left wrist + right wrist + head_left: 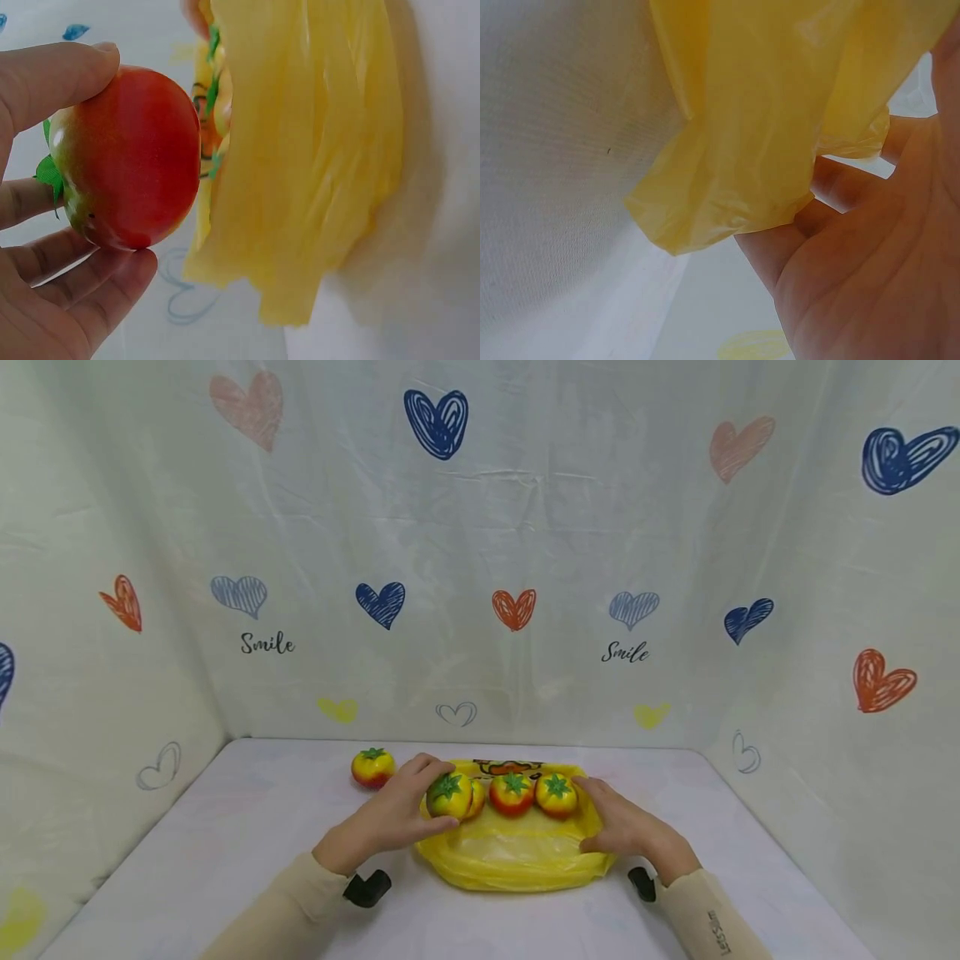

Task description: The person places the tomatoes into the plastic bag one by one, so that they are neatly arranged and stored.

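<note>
My left hand (pixel 395 807) holds a red, yellow and green toy fruit (pixel 447 795) between thumb and fingers, over the left part of a yellow plastic bag (pixel 517 853). In the left wrist view the held fruit (pixel 139 157) shows its red side, just beside the bag (pixel 315 135). Several similar fruits lie at the bag's opening, among them a red one (pixel 512 795) and a yellow one (pixel 557 796). My right hand (pixel 633 828) is at the bag's right edge; in the right wrist view its fingers (pixel 769 251) lie partly hidden behind the bag (pixel 757 112).
Another red-yellow fruit (pixel 372 767) lies on the white table (pixel 247 827), left of the bag and beyond my left hand. A white curtain (pixel 480 527) printed with hearts stands behind the table and at both sides.
</note>
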The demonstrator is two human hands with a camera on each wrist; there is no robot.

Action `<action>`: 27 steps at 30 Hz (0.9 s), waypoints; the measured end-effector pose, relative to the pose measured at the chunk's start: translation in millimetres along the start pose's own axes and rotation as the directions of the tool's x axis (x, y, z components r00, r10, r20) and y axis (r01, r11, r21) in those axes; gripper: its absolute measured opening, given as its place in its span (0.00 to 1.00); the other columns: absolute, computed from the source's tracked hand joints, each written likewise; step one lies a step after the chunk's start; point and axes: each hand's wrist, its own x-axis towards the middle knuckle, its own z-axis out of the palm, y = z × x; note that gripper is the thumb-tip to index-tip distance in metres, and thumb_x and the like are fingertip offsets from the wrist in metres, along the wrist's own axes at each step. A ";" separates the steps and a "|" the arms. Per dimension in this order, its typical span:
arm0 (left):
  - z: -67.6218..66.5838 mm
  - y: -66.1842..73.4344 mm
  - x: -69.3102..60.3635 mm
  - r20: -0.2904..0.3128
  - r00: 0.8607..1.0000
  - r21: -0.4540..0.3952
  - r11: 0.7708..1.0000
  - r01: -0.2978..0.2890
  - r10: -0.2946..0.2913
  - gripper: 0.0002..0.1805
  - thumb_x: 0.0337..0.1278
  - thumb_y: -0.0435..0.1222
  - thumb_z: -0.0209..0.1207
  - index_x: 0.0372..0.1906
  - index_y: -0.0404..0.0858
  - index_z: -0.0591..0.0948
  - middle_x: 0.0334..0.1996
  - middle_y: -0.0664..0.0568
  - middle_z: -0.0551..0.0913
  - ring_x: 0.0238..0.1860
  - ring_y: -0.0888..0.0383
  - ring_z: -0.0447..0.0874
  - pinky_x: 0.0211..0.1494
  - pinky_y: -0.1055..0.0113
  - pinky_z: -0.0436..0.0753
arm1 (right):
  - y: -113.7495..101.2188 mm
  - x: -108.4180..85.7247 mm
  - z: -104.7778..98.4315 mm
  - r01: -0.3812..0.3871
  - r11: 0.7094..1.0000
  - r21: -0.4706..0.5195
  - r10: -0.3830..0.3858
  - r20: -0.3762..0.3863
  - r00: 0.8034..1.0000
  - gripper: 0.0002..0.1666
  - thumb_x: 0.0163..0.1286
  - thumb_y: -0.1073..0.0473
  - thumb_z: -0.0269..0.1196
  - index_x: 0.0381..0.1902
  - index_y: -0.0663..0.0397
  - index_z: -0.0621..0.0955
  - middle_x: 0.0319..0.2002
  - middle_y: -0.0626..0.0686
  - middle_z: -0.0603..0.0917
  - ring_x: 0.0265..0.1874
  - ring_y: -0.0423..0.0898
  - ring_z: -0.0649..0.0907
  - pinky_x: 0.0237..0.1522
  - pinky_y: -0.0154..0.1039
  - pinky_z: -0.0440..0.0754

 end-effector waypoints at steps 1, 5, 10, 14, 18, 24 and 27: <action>2.3 1.3 1.6 0.006 1.000 0.003 1.000 -0.013 0.013 0.36 0.47 0.48 0.71 0.61 0.42 0.72 0.52 0.55 0.70 0.50 0.60 0.71 0.56 0.60 0.77 | -0.1 0.2 -0.1 -0.001 1.000 -0.002 0.001 0.000 1.000 0.57 0.49 0.53 0.75 0.73 0.48 0.58 0.71 0.58 0.59 0.67 0.58 0.63 0.65 0.58 0.62; 10.5 7.4 7.8 0.034 0.998 0.021 0.999 -0.047 0.046 0.35 0.48 0.49 0.70 0.62 0.43 0.71 0.52 0.55 0.70 0.51 0.60 0.70 0.55 0.60 0.77 | 0.2 0.6 -0.5 0.001 1.000 -0.005 -0.001 0.000 1.000 0.57 0.49 0.53 0.75 0.73 0.48 0.58 0.70 0.58 0.59 0.67 0.58 0.63 0.65 0.58 0.62; 20.0 16.0 15.3 0.062 0.996 0.010 0.998 -0.061 0.061 0.35 0.50 0.49 0.68 0.62 0.45 0.70 0.53 0.54 0.69 0.52 0.59 0.69 0.57 0.60 0.76 | -0.4 1.4 -2.3 0.006 1.000 -0.011 -0.006 -0.002 1.000 0.57 0.49 0.53 0.75 0.73 0.48 0.58 0.71 0.57 0.59 0.68 0.57 0.63 0.66 0.56 0.62; 28.0 20.5 19.0 0.066 0.995 0.001 0.998 -0.069 0.069 0.35 0.50 0.50 0.68 0.62 0.45 0.70 0.54 0.53 0.68 0.53 0.58 0.68 0.58 0.59 0.75 | -1.8 1.5 -3.6 0.005 1.000 -0.011 -0.005 -0.002 1.000 0.57 0.49 0.53 0.75 0.73 0.48 0.57 0.71 0.58 0.59 0.68 0.57 0.63 0.66 0.56 0.61; 35.2 26.1 21.1 0.073 0.994 0.014 0.997 -0.077 0.076 0.36 0.50 0.50 0.68 0.63 0.43 0.70 0.54 0.53 0.69 0.54 0.56 0.68 0.59 0.58 0.74 | -2.8 1.2 -4.0 0.002 1.000 -0.005 -0.002 0.000 1.000 0.57 0.49 0.53 0.75 0.73 0.48 0.57 0.70 0.57 0.60 0.68 0.57 0.63 0.66 0.57 0.61; 45.7 35.1 26.0 0.097 0.993 0.026 0.997 -0.071 0.068 0.36 0.50 0.52 0.67 0.63 0.44 0.70 0.53 0.54 0.69 0.52 0.58 0.69 0.58 0.60 0.75 | -2.3 0.3 -2.9 -0.003 1.000 0.003 0.003 0.000 1.000 0.57 0.49 0.54 0.75 0.73 0.48 0.58 0.70 0.57 0.60 0.68 0.57 0.63 0.65 0.57 0.62; 51.1 38.2 28.4 0.116 0.992 0.021 0.998 -0.054 0.051 0.36 0.51 0.53 0.66 0.64 0.44 0.70 0.54 0.54 0.68 0.52 0.59 0.69 0.58 0.61 0.75 | -2.4 -0.5 -2.3 -0.010 1.000 0.010 0.010 0.005 1.000 0.57 0.49 0.54 0.75 0.73 0.48 0.57 0.71 0.58 0.59 0.68 0.58 0.63 0.65 0.58 0.62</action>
